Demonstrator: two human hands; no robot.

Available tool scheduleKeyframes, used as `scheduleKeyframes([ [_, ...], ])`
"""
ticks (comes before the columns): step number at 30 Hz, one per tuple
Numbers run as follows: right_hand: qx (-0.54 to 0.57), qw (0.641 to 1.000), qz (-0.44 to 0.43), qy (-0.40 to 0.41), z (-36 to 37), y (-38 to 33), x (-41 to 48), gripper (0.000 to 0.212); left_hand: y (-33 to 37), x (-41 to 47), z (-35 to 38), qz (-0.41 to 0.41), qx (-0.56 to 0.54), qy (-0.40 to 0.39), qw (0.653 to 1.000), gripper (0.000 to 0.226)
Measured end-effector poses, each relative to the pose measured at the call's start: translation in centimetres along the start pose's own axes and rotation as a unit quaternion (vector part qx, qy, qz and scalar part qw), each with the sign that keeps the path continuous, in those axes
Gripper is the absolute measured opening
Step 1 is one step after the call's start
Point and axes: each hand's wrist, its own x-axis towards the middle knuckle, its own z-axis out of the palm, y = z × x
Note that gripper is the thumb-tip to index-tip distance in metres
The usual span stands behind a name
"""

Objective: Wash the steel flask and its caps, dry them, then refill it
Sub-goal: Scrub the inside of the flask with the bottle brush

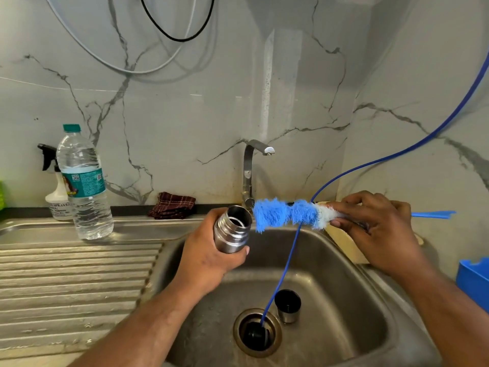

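Note:
My left hand (209,250) grips the steel flask (232,229) over the sink, its open mouth tilted up and to the right. My right hand (375,229) holds a bottle brush (285,213) with blue and white bristles by its stem, the blue handle end sticking out to the right. The bristle tip lies just right of the flask's mouth, outside it. A steel cup-shaped cap (288,305) stands on the sink floor near the drain. A small black cap (254,333) lies in the drain opening.
A steel sink (344,300) with a tap (251,168) at the back. A thin blue hose (280,276) runs from the right wall into the drain. On the ribbed drainboard stand a plastic water bottle (84,186) and a spray bottle (57,192). A dark cloth (172,205) lies behind; a blue tub (473,279) sits at right.

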Motion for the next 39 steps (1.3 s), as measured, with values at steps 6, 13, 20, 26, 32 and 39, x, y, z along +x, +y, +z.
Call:
scheduleKeyframes([
  [6, -0.081, 0.991, -0.103, 0.036, -2.2, -2.4, 0.8, 0.028, -0.3, -0.1, 0.6, 0.059, 0.11, 0.013, 0.992, 0.082],
  [13, -0.14, 0.984, -0.092, -0.062, -3.0, -2.2, 1.3, 0.028, 0.2, 0.2, 0.6, 0.179, 0.297, 0.001, 0.938, 0.085],
  [20, -0.146, 0.977, -0.064, -0.144, -1.6, -5.3, 1.0, 0.016, 0.5, 0.3, 0.8, 0.175, 0.362, 0.006, 0.915, 0.091],
  [26, -0.113, 0.964, -0.147, -0.193, 0.4, -8.4, 1.9, 0.025, 1.6, -0.1, 1.8, 0.214, 0.35, -0.011, 0.912, 0.092],
  [32, -0.172, 0.967, -0.115, -0.148, -1.2, -5.8, 1.2, 0.031, 0.9, 0.5, 0.4, 0.203, 0.368, 0.001, 0.907, 0.094],
  [39, -0.186, 0.957, -0.131, -0.182, -0.4, -8.7, 0.6, 0.019, 3.1, -0.2, 1.3, 0.264, 0.367, -0.008, 0.892, 0.091],
])
